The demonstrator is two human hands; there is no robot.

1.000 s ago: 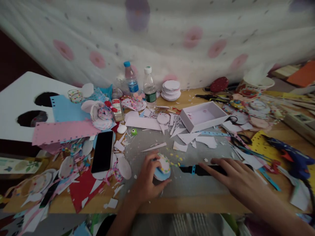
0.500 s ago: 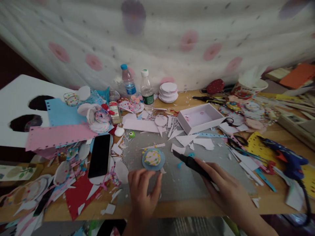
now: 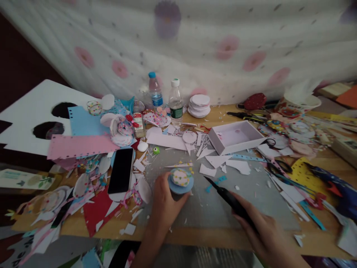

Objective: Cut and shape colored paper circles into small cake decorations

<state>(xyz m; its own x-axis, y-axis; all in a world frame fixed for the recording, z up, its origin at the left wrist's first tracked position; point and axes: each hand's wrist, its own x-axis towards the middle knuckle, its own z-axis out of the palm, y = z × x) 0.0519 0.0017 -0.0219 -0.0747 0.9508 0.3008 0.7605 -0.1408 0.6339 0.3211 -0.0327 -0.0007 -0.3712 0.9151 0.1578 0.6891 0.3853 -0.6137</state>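
A round blue disc point(image 3: 181, 188) carries a smaller white round piece point(image 3: 180, 177) edged with yellow dots. My left hand point(image 3: 168, 199) grips the disc at its left and lower rim, thumb and fingers closed round it. In my right hand point(image 3: 255, 223) is a black craft knife point(image 3: 231, 200), its blade pointing up and left, apart from the disc. Between the blade and the disc, a small blue strip point(image 3: 216, 184) lies on the grey cutting mat point(image 3: 200, 212).
Paper scraps point(image 3: 238, 166) and a white open box point(image 3: 237, 137) lie beyond the mat. A phone point(image 3: 121, 171) sits left. Two bottles point(image 3: 176, 106) and stacked white discs point(image 3: 199, 106) stand behind. Scissors point(image 3: 279, 167) and a blue glue gun point(image 3: 334, 186) are at right.
My left hand has gone from beside the blue disc to gripping it, and the disc looks slightly raised. My right hand still holds the knife. The view has shifted, moving the table items rightward.
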